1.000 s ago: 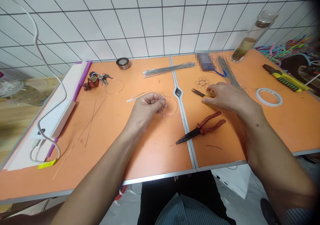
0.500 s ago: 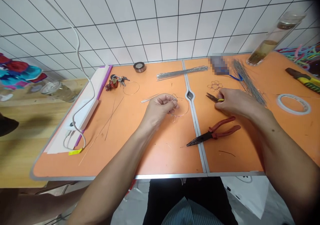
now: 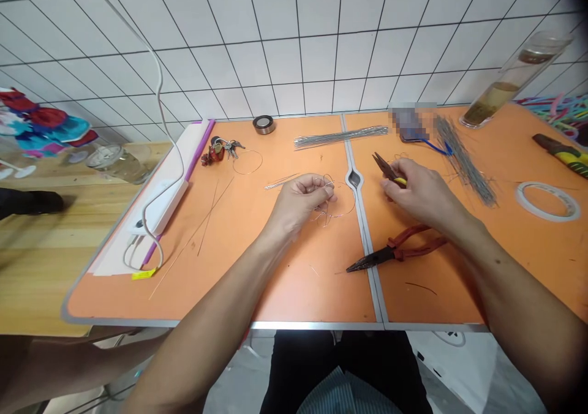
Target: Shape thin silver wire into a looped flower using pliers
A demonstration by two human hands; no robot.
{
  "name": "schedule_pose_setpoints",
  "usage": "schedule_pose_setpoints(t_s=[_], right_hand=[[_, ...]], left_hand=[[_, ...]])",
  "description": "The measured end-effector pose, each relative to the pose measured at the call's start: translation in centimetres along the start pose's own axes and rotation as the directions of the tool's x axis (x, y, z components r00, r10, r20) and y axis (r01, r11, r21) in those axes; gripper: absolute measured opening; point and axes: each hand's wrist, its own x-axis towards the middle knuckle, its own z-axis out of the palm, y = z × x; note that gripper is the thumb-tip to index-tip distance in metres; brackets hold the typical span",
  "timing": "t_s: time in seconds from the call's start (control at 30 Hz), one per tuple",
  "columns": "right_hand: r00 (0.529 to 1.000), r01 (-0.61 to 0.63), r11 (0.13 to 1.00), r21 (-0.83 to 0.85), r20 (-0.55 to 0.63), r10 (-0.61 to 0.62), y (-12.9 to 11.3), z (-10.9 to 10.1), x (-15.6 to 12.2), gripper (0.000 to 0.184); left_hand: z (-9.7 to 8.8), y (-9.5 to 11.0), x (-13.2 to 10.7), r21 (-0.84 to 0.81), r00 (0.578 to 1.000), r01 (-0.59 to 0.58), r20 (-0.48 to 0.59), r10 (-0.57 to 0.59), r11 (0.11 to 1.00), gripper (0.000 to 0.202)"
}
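Observation:
My left hand (image 3: 301, 199) pinches a thin silver wire (image 3: 342, 204) that curves in a loose loop out from my fingers, just above the orange tabletop. My right hand (image 3: 422, 190) is closed around small pliers (image 3: 387, 169) with yellow grips, their dark jaws pointing up and to the left. Its fingers hide most of the handles. Below that hand lie long-nose pliers (image 3: 395, 252) with red handles, apart from both hands. A small wire flower shape (image 3: 399, 155) lies just beyond the jaws, partly hidden.
A bundle of steel rods (image 3: 340, 136) and a sheaf of thin wires (image 3: 463, 163) lie on the orange table (image 3: 294, 291). Keys (image 3: 220, 150), a wire ring (image 3: 247, 163), a tape roll (image 3: 546, 201) and a white power strip (image 3: 160, 209) are also there. A tiled wall rises behind.
The whole scene has shifted right and down in view as my head turned. My right hand has lifted the small pliers, tilting their jaws upward. My left hand still pinches the wire.

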Motion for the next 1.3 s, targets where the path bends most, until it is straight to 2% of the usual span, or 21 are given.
schedule_pose_setpoints(t_s=[0.13, 0.27, 0.4, 0.6, 0.77, 0.87, 0.97, 1.13, 1.3], right_hand=[[0.99, 0.11, 0.994, -0.014, 0.085, -0.108, -0.8, 1.4, -0.5, 0.034], [0.969, 0.236, 0.972, -0.012, 0.078, -0.234, -1.4, 2.6, -1.1, 0.032], [0.935, 0.353, 0.936, 0.005, 0.021, -0.353, -1.6, 3.0, -1.3, 0.028], [0.904, 0.403, 0.914, -0.049, -0.133, -0.405, -1.5, 2.5, -1.6, 0.027], [0.881, 0.383, 0.886, -0.26, -0.184, -0.435, -3.1, 1.1, -3.5, 0.031], [0.891, 0.343, 0.833, -0.435, -0.132, -0.435, -4.6, 0.2, -4.7, 0.039], [0.921, 0.298, 0.781, -0.549, -0.049, -0.386, -6.0, -0.2, -5.4, 0.04], [0.966, 0.227, 0.75, -0.622, 0.046, -0.255, -7.8, 0.4, -5.2, 0.037], [0.957, 0.243, 0.757, -0.607, 0.02, -0.291, -7.8, -0.2, -5.2, 0.042]], left_hand=[[0.0, -0.2, 0.1, -0.028, 1.0, -0.009, 0.024, 0.009, 1.0, 0.022], [0.1, -0.7, 0.2, -0.044, 0.997, -0.046, 0.053, 0.048, 0.998, 0.023], [0.2, -0.9, 0.3, -0.059, 0.995, -0.073, 0.064, 0.076, 0.996, 0.021], [0.2, -1.3, 0.6, -0.067, 0.994, -0.09, 0.052, 0.093, 0.994, 0.019], [0.1, -1.5, 0.8, -0.072, 0.996, -0.088, 0.017, 0.089, 0.994, 0.017], [0.1, -1.6, 1.1, -0.089, 0.994, -0.109, -0.018, 0.108, 0.99, 0.014], [0.2, -1.8, 1.4, -0.082, 0.992, -0.114, -0.055, 0.11, 0.99, 0.01], [0.5, -1.9, 1.5, -0.058, 0.99, -0.133, -0.063, 0.129, 0.989, 0.008], [0.7, -1.6, 1.2, -0.078, 0.994, -0.103, -0.048, 0.1, 0.992, 0.007]])
